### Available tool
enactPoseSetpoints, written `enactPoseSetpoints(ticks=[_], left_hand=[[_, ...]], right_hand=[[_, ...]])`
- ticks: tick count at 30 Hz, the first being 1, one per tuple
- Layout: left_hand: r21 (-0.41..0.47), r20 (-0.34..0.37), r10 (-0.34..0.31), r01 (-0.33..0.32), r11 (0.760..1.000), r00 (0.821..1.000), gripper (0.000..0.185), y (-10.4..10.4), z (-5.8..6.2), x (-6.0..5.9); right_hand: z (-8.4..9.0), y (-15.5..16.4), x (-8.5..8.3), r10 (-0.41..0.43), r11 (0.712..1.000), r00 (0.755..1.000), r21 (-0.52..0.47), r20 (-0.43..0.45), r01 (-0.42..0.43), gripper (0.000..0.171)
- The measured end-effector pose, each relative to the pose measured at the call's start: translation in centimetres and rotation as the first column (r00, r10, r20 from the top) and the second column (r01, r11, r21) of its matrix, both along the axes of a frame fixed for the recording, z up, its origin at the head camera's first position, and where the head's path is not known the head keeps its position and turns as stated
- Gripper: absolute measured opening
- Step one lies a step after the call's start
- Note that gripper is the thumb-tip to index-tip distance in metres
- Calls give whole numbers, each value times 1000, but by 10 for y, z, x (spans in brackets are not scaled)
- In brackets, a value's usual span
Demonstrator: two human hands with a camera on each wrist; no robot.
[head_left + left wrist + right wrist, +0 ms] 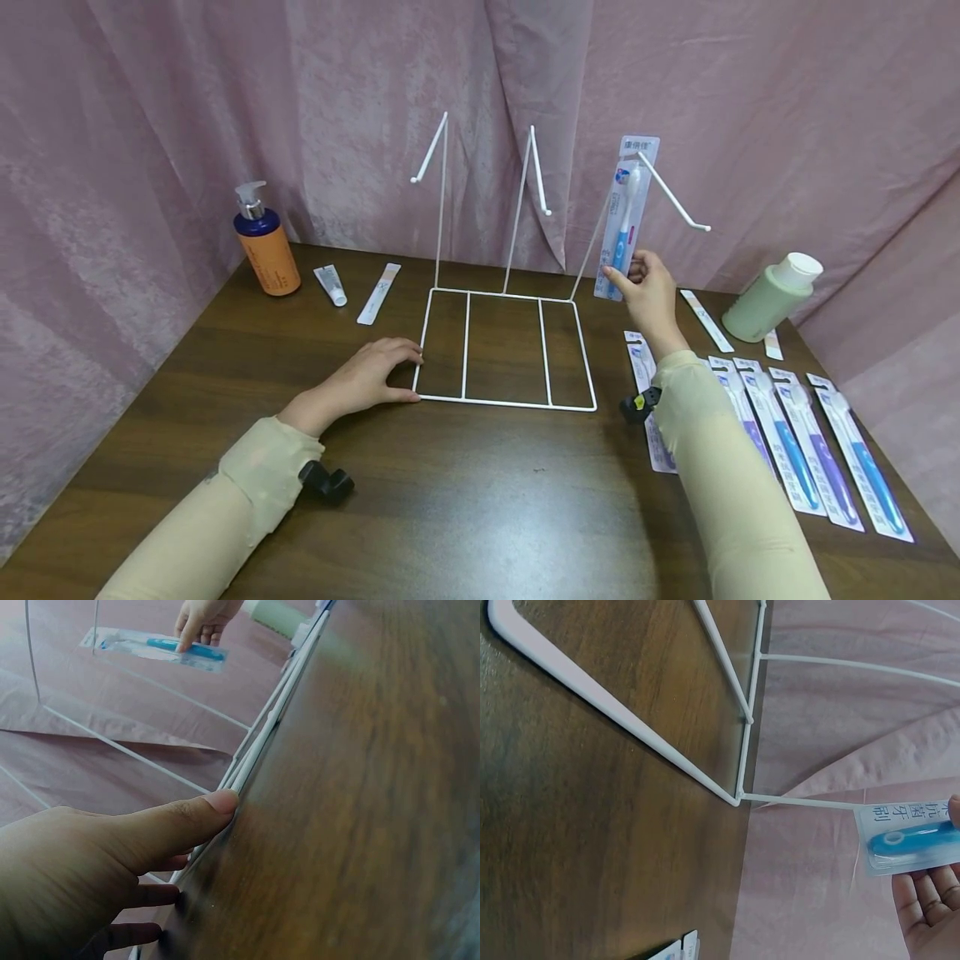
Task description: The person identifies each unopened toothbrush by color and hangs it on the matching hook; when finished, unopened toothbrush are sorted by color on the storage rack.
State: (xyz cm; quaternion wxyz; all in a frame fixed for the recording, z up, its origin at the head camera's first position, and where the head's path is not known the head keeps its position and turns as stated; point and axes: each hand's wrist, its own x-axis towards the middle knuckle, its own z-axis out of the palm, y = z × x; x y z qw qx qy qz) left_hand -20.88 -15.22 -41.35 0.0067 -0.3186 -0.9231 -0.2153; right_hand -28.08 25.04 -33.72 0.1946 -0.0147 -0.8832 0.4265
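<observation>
A white wire display rack [504, 350] stands on the dark wooden table, with three upright arms ending in hooks. My left hand [375, 379] rests flat on the table, fingers straight, touching the rack's front left corner [247, 757]. My right hand [651, 293] pinches the lower end of a packaged blue toothbrush [626, 218], upright at the right-hand hook [678, 208]; the pack's top sits on the wire. The pack [911, 840] and my right fingers [930, 900] show in the right wrist view, and the far-off pack [161, 649] shows in the left wrist view.
Several packaged toothbrushes [795, 437] lie in a row at the right. A green bottle [772, 298] stands behind them. An orange pump bottle [264, 242], a small tube [331, 285] and a flat packet [379, 292] sit at the back left. Pink curtain hangs behind.
</observation>
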Motion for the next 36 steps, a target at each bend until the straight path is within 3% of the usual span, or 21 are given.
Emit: enactPoseSetpoints(ticks=[16,27,36], left_hand=[[1,-18,-9,9,1000,1000,51,1,0,-1],[2,-35,-15,15,1000,999,50,2,-4,-2],[13,-58,-20,21,1000,998,50,1,-4,-4]], right_hand=[[6,4,-6,38,994,998,104,39,-42,38],[5,11,-6,85,992,996,96,16,-86,36],[32,27,17,126,970,991,203,52,-134,39]])
